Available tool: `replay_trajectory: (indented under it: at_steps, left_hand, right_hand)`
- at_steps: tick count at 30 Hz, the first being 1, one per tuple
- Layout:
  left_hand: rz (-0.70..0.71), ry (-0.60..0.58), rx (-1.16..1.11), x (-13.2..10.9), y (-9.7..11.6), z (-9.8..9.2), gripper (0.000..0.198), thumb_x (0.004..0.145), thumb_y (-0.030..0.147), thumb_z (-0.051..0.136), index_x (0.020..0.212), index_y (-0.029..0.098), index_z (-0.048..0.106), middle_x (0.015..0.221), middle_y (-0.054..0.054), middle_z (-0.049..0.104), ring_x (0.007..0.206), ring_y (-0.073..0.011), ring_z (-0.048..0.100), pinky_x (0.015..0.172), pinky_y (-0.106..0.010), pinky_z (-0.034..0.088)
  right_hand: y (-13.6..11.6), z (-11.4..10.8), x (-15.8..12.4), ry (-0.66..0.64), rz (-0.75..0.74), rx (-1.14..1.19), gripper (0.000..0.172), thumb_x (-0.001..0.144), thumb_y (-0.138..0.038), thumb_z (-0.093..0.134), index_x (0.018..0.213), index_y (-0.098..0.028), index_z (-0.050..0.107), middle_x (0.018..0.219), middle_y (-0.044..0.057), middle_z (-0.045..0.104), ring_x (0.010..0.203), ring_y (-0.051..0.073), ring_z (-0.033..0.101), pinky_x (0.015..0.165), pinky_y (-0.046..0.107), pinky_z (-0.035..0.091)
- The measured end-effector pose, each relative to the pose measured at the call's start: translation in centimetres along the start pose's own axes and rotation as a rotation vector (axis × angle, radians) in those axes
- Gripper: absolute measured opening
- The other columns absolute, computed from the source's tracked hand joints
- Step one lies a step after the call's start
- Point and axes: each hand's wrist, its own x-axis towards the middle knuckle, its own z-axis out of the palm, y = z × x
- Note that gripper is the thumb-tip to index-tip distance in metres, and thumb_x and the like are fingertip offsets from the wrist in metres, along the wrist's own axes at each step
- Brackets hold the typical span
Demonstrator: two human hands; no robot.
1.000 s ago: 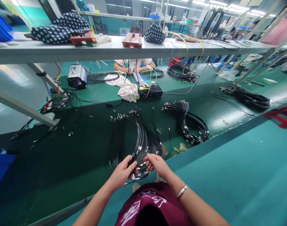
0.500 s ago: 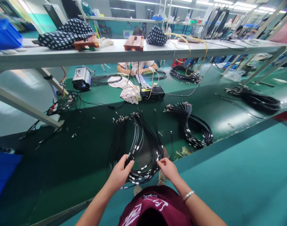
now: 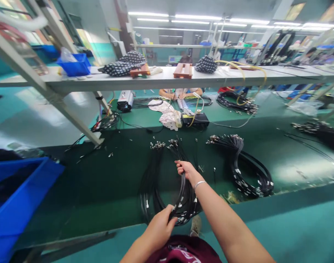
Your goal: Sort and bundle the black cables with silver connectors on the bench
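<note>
The bundle of thin black cables (image 3: pixel 183 199) lies as a long loop on the green bench (image 3: pixel 101 182), right in front of the person; its metal connector ends (image 3: pixel 157 145) fan out at the far side, and the near end of the loop hangs just over the bench edge

The left hand (image 3: pixel 160 228) is closed around that near end, fingers wrapped over the strands where the small pale sleeves cluster; the right hand (image 3: pixel 186 171) reaches further up the loop, fingers curled and pinching a bunch of strands, lifting them slightly off the surface; some strands to the left of it lie loose and spread, seemingly outside either grip, though the motion blur makes that hard to settle

The step in hand looks like drawing the strands together into one tidy coil, with one hand anchoring and the other combing; what comes after would call for the loose left strands to be swept in, and for the connector ends to be kept level so that nothing tangles

A second coiled bundle (image 3: pixel 249 175) rests well apart to the right; a blue bin (image 3: pixel 16 197) stands at the left edge; across the bench another person (image 3: pixel 180 93) works below the shelf (image 3: pixel 161 78)
</note>
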Motion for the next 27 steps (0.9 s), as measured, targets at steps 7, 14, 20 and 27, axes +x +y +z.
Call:
replay_trajectory:
  at_steps: [7, 14, 20, 27]
  left_hand:
    - [-0.297, 0.463, -0.379, -4.5, -5.6, -1.9, 0.050, 0.064, 0.052, 0.064, 0.103, 0.020, 0.059, 0.107, -0.010, 0.060, 0.104, -0.0273, 0.053, 0.093, -0.038, 0.039]
    - [-0.817, 0.316, -1.140, -7.4, -7.2, -1.9, 0.060, 0.065, 0.068, 0.053, 0.080, 0.010, 0.058, 0.085, -0.017, 0.065, 0.083, -0.0291, 0.063, 0.081, -0.042, 0.049]
    - [-0.517, 0.051, -1.782, -4.3, -4.9, -0.5, 0.067, 0.075, 0.065, 0.043, 0.097, 0.004, 0.057, 0.100, -0.020, 0.064, 0.096, -0.0278, 0.061, 0.091, -0.040, 0.044]
    - [-0.420, 0.129, -1.761, 5.3, -7.1, -4.6, 0.039, 0.084, 0.042, 0.047, 0.087, 0.004, 0.057, 0.076, -0.012, 0.068, 0.074, -0.0177, 0.066, 0.074, -0.028, 0.052]
  right_hand:
    - [1.2, -0.7, -4.5, -0.098, -0.120, -0.031, 0.009, 0.084, -0.021, 0.052, 0.090, -0.014, 0.051, 0.052, -0.009, 0.027, 0.034, 0.002, 0.018, 0.030, 0.009, 0.016]
    - [-0.4, 1.4, -10.9, -0.219, -0.343, 0.109, 0.019, 0.079, -0.018, 0.060, 0.096, -0.012, 0.054, 0.057, -0.008, 0.024, 0.038, 0.002, 0.019, 0.030, 0.010, 0.020]
    - [-1.6, 5.3, -16.2, -0.279, -0.348, 0.171, 0.011, 0.087, -0.013, 0.049, 0.098, -0.014, 0.053, 0.057, -0.007, 0.025, 0.037, 0.004, 0.023, 0.029, 0.009, 0.025]
    - [-1.9, 5.3, -22.9, -0.375, -0.239, 0.349, 0.021, 0.092, -0.014, 0.041, 0.112, -0.013, 0.047, 0.056, -0.005, 0.035, 0.038, 0.004, 0.033, 0.028, 0.010, 0.025]
